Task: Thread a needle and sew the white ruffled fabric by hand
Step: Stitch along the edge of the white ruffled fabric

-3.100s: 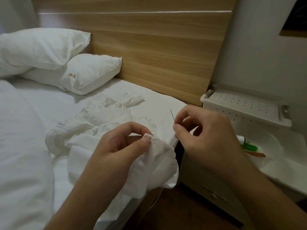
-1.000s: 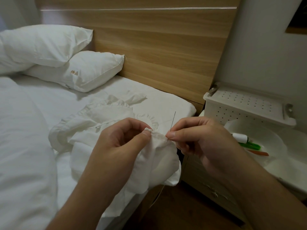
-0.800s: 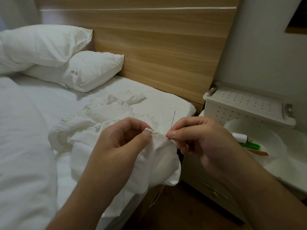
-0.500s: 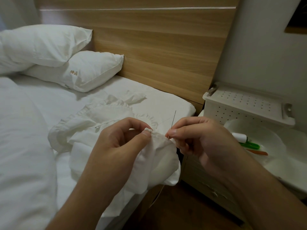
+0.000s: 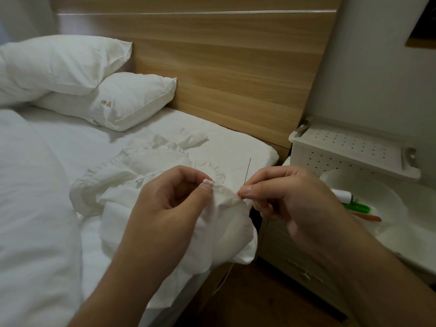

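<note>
The white ruffled fabric [image 5: 219,223] spills off the bed [image 5: 59,208] edge, its gathered rim pinched by the left hand [image 5: 169,208], while the right hand [image 5: 287,197] just beside pinches the upright needle [image 5: 247,172] at that rim

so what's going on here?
A person is hand-sewing white ruffled fabric at the edge of a bed. The left hand pinches a gathered fold of the fabric. The right hand pinches a needle right beside that fold, its free end pointing up. A thread hangs below the fabric. A thread spool lies in a white bowl on the nightstand.
</note>
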Demonstrator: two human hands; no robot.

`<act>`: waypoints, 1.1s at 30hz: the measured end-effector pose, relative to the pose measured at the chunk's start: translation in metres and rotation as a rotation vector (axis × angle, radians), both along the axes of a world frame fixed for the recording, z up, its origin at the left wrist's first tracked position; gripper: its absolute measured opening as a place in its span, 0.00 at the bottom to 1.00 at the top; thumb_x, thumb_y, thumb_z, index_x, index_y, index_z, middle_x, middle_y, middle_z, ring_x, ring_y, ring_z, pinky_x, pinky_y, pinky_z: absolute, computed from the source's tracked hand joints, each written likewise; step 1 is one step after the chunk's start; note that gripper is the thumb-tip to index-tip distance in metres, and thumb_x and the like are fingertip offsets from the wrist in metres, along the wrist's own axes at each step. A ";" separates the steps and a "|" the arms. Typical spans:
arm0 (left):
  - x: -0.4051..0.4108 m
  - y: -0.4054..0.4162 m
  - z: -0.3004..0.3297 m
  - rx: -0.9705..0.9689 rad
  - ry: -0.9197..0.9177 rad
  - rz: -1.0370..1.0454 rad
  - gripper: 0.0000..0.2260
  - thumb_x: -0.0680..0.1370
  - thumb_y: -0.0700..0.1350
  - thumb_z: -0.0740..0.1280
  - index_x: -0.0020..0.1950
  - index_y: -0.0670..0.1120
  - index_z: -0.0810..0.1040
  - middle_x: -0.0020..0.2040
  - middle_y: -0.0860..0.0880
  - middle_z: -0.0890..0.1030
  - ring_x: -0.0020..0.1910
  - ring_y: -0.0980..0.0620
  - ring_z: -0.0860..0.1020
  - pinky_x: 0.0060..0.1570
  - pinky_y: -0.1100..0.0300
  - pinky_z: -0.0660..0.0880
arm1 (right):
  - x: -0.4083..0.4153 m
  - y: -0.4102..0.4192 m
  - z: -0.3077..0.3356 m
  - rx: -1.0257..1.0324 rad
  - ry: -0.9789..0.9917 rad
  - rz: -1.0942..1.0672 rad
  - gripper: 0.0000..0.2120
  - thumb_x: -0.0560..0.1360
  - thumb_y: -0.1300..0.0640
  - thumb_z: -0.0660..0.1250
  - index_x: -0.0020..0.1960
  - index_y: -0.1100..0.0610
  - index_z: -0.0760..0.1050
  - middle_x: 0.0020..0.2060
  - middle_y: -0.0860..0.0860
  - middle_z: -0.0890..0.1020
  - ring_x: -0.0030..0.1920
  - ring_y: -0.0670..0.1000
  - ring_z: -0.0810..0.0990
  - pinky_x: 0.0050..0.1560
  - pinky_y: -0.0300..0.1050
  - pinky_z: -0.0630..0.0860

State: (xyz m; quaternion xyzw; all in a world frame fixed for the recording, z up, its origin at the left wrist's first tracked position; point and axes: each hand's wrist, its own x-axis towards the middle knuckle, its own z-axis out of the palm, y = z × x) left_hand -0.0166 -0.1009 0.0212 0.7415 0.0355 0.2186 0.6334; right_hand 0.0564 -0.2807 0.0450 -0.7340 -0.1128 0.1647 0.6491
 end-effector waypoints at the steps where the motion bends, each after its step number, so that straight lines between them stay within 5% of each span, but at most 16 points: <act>1: 0.000 0.000 0.000 0.006 0.002 0.009 0.07 0.79 0.39 0.72 0.44 0.48 0.86 0.37 0.50 0.84 0.37 0.60 0.81 0.38 0.70 0.75 | 0.000 0.000 0.000 -0.008 -0.002 0.000 0.05 0.69 0.64 0.74 0.35 0.59 0.85 0.30 0.57 0.76 0.33 0.51 0.72 0.32 0.42 0.68; 16: 0.001 -0.001 -0.003 0.080 -0.031 0.131 0.04 0.80 0.41 0.73 0.47 0.49 0.85 0.39 0.54 0.87 0.38 0.59 0.84 0.37 0.69 0.76 | -0.002 -0.001 0.008 -0.102 -0.018 0.138 0.08 0.74 0.66 0.71 0.37 0.60 0.84 0.33 0.59 0.79 0.30 0.49 0.70 0.30 0.39 0.66; 22: -0.001 -0.002 0.000 0.103 -0.079 0.071 0.13 0.82 0.38 0.70 0.57 0.57 0.83 0.36 0.46 0.83 0.34 0.43 0.78 0.33 0.52 0.73 | -0.003 -0.004 0.014 -0.150 -0.046 0.228 0.08 0.79 0.64 0.69 0.41 0.60 0.82 0.32 0.57 0.79 0.30 0.50 0.72 0.29 0.37 0.68; 29: 0.000 -0.001 -0.003 0.280 -0.080 0.002 0.18 0.85 0.39 0.66 0.61 0.63 0.85 0.35 0.64 0.79 0.36 0.64 0.77 0.37 0.72 0.71 | -0.005 -0.007 0.016 -0.132 -0.034 0.248 0.04 0.80 0.63 0.68 0.47 0.63 0.79 0.38 0.60 0.86 0.29 0.51 0.76 0.28 0.42 0.69; 33: -0.001 -0.001 -0.003 0.273 -0.083 0.044 0.17 0.84 0.39 0.66 0.58 0.61 0.87 0.36 0.64 0.80 0.36 0.64 0.78 0.37 0.73 0.71 | -0.005 -0.010 0.015 -0.071 -0.013 0.243 0.04 0.79 0.62 0.70 0.46 0.62 0.81 0.38 0.60 0.86 0.32 0.53 0.76 0.27 0.40 0.72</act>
